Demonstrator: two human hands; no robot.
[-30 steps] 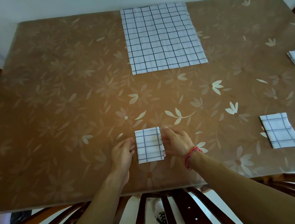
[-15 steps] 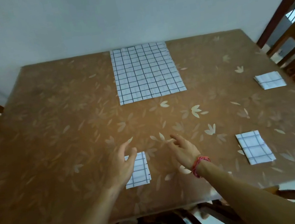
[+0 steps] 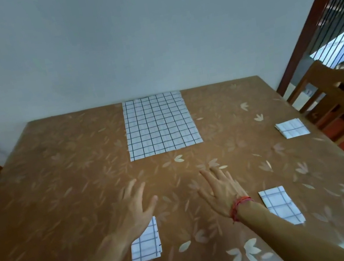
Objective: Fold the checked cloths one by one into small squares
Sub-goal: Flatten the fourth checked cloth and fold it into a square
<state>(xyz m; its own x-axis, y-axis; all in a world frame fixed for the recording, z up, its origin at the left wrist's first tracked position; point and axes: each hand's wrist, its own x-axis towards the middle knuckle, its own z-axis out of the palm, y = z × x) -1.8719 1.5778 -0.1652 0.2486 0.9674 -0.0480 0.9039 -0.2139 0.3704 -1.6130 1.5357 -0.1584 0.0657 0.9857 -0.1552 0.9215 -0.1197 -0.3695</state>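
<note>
Your left hand (image 3: 134, 207) and right hand (image 3: 221, 188) reach out over the brown flowered worktop (image 3: 63, 194), palms down, fingers (image 3: 131, 186) spread wide and holding nothing. A red wristband (image 3: 239, 204) circles your right wrist. The unfolded checked cloth (image 3: 158, 124) lies flat at the far edge, well ahead of both hands — neither touches it. One folded square (image 3: 146, 246) sits partly under your left wrist. A second folded square (image 3: 281, 205) lies just right of your right forearm, and a third folded square (image 3: 292, 128) rests near the right edge — close to a wooden chair (image 3: 338, 98).
</note>
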